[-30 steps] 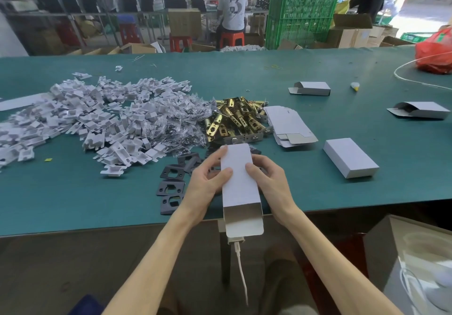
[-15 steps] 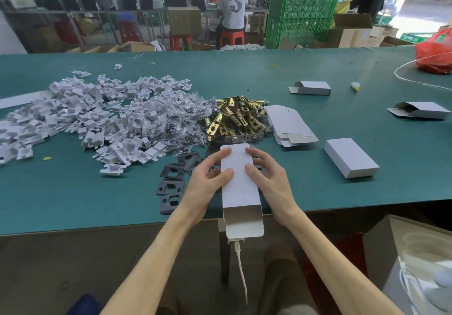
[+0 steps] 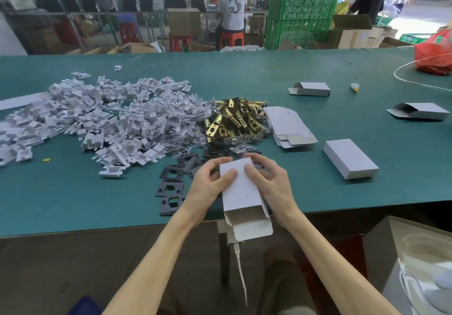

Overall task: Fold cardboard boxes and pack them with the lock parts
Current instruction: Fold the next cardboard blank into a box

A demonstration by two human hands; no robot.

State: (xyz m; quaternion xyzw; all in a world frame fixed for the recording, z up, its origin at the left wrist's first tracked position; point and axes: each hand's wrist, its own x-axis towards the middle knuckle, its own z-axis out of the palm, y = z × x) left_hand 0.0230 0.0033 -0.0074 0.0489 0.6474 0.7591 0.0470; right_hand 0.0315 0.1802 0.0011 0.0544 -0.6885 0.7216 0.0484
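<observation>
A white cardboard box (image 3: 241, 190) lies lengthwise at the near table edge, its near end open with the flap hanging toward me. My left hand (image 3: 208, 185) grips its left side and my right hand (image 3: 271, 182) its right side, fingers curled over the far end. Just behind lie brass latch bolts (image 3: 234, 121) in a heap, dark strike plates (image 3: 171, 187) to the left, and a stack of flat box blanks (image 3: 288, 126).
A wide heap of white plastic inserts (image 3: 93, 121) and bagged screws (image 3: 176, 123) fills the left of the green table (image 3: 73, 204). A closed box (image 3: 349, 159) and two half-folded boxes (image 3: 310, 89) (image 3: 419, 111) lie right. People work in the background.
Fingers of both hands have slid up and curled over the box's far end. The box has tilted slightly; otherwise the table is unchanged.
</observation>
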